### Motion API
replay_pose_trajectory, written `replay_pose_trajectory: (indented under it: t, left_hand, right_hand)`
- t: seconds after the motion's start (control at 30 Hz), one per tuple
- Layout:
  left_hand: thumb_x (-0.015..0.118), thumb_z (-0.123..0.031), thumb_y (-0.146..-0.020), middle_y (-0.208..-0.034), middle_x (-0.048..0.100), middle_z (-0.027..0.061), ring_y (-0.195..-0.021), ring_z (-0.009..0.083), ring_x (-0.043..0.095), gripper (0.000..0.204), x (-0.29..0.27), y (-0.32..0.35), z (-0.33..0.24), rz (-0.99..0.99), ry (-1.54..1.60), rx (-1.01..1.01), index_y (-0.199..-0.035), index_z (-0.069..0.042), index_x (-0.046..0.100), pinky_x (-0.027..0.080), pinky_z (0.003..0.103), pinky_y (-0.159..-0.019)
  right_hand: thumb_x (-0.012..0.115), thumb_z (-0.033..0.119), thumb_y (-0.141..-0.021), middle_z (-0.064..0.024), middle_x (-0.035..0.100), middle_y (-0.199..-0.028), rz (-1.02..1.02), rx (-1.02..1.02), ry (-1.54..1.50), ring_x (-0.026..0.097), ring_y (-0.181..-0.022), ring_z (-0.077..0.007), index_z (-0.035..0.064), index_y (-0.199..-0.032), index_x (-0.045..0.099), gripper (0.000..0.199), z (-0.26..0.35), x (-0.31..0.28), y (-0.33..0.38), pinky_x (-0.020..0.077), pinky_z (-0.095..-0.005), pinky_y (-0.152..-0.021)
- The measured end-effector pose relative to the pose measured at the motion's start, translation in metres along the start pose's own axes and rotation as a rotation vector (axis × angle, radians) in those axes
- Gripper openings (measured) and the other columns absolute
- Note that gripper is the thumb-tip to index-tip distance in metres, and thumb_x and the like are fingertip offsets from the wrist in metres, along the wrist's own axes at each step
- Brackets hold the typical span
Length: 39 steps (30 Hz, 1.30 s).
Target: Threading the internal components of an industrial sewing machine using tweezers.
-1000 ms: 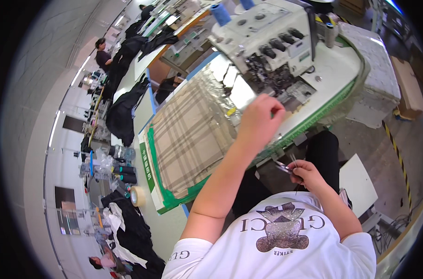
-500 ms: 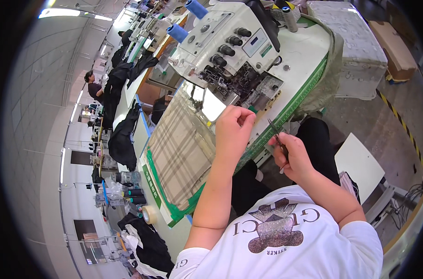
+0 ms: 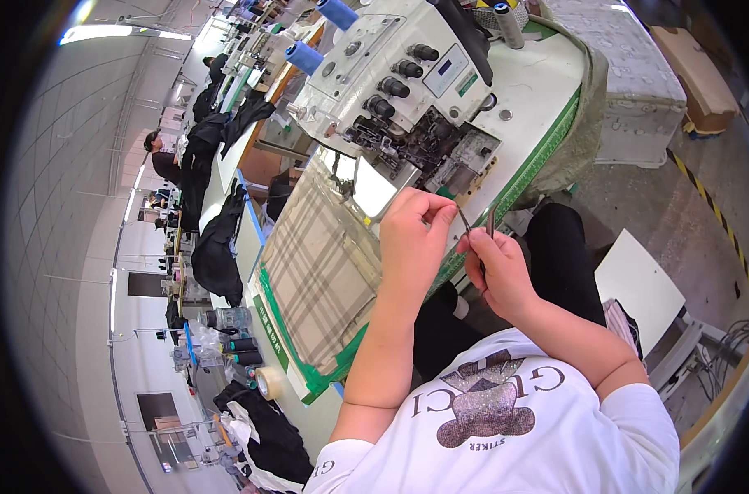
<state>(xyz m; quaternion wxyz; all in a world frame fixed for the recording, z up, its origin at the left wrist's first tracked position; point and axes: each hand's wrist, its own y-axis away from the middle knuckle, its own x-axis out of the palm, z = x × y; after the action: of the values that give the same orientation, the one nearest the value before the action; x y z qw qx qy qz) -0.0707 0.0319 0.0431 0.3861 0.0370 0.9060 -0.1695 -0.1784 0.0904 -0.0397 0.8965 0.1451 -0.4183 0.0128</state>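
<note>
My left hand (image 3: pixel 415 235) is raised in front of the sewing machine (image 3: pixel 399 82), thumb and forefinger pinched together. Whatever lies between those fingertips is too small to make out. In my right hand (image 3: pixel 499 272), beside it and slightly lower, is a pair of dark thread snips (image 3: pixel 490 224) with the blades spread apart. One blade reaches close to the left fingertips. The machine is white, with several black dials and two blue thread cones (image 3: pixel 336 13) on top. Its needle area is partly hidden by dark metal parts.
Plaid cloth (image 3: pixel 312 272) edged with green tape covers the table left of my hands. A green measuring strip (image 3: pixel 547 148) runs along the table's edge. A tape roll (image 3: pixel 269 383) and dark garments (image 3: pixel 218 255) lie further left. A large wrapped box (image 3: pixel 638 123) stands at the right.
My right hand has moved slightly left and up, toward the left hand. The snips' blades have spread apart. My left hand stays pinched in nearly the same place.
</note>
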Motion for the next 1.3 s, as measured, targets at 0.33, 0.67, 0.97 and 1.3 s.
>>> replay_pose_trajectory:
  t: [0.33, 0.67, 0.97, 1.3]
  left_hand:
    - [0.078, -0.004, -0.081, -0.082, 0.063, 0.0041, -0.071, 0.0124, 0.057, 0.009, -0.004, -0.007, 0.016, -0.037, 0.091, -0.047, -0.085, 0.000, 0.071, 0.047, 0.026, -0.068]
    - [0.077, -0.003, -0.085, -0.083, 0.060, 0.0012, -0.068, 0.0063, 0.053, 0.006, 0.004, -0.015, 0.028, 0.046, 0.221, -0.127, -0.087, -0.001, 0.072, 0.042, 0.022, -0.060]
    - [0.077, -0.001, -0.082, -0.084, 0.061, 0.0027, -0.064, 0.0076, 0.052, 0.009, 0.004, -0.009, 0.027, 0.062, 0.206, -0.056, -0.090, -0.001, 0.072, 0.040, 0.022, -0.058]
    - [0.074, 0.000, -0.080, -0.082, 0.062, 0.0060, -0.064, 0.0142, 0.054, 0.009, -0.004, -0.013, 0.031, 0.038, 0.089, 0.082, -0.086, -0.002, 0.068, 0.044, 0.028, -0.057]
  right_hand:
    - [0.052, 0.027, -0.104, 0.0041, 0.046, -0.053, -0.149, -0.320, 0.270, 0.038, -0.045, -0.0030, 0.0017, -0.092, 0.065, 0.031, 0.030, -0.022, -0.036, 0.0268, -0.0219, -0.045]
    - [0.068, 0.018, -0.094, 0.0080, 0.053, -0.066, -0.183, -0.187, 0.117, 0.042, -0.057, -0.0005, 0.0020, -0.093, 0.068, 0.016, 0.034, -0.004, -0.049, 0.0307, -0.0194, -0.053]
    - [0.074, 0.020, -0.092, 0.0100, 0.050, -0.067, -0.146, -0.224, 0.234, 0.039, -0.060, -0.0003, 0.0051, -0.084, 0.065, 0.019, 0.022, -0.004, -0.055, 0.0296, -0.0203, -0.053]
    - [0.070, 0.018, -0.093, 0.0096, 0.044, -0.061, -0.257, -0.188, 0.094, 0.034, -0.048, -0.0016, 0.0070, -0.091, 0.062, 0.014, 0.037, -0.036, -0.044, 0.0230, -0.0214, -0.044]
